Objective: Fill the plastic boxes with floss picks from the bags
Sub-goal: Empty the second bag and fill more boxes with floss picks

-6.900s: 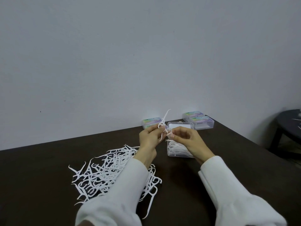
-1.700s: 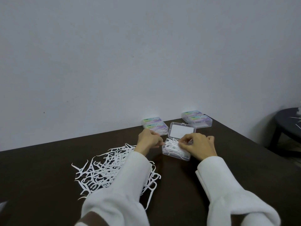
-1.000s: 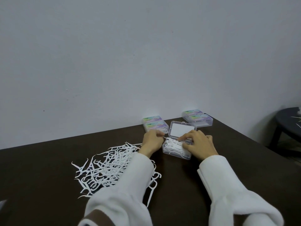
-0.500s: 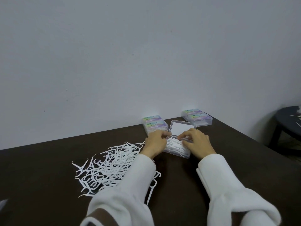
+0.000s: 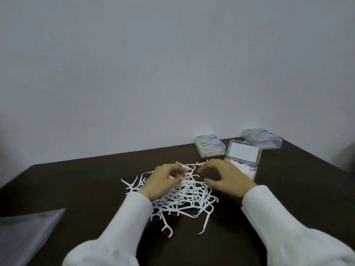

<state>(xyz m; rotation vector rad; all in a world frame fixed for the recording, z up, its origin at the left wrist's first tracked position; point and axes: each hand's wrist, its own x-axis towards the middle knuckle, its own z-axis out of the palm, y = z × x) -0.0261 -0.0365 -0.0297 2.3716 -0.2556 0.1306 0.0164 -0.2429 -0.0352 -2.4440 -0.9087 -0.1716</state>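
Observation:
A loose pile of white floss picks (image 5: 184, 196) lies on the dark table (image 5: 288, 198) in the middle of the view. My left hand (image 5: 165, 181) is over the pile's upper left, its curled fingertips and thumb closing on picks at the top. My right hand (image 5: 224, 177) hovers over the pile's right edge with its fingers spread and holds nothing. Just right of it stands the clear plastic box (image 5: 249, 169), partly filled with picks, its lid (image 5: 244, 153) tipped open toward the wall.
Two pairs of closed, labelled boxes sit by the wall, one pair (image 5: 209, 144) left of the open box and the other (image 5: 261, 140) behind it. A clear plastic bag (image 5: 25, 233) lies at the lower left. The table's edge runs down the right side.
Both hands have left the open box and moved left to the floss pick pile. The box stays open with picks inside. My head has turned left, so the pile sits mid-view.

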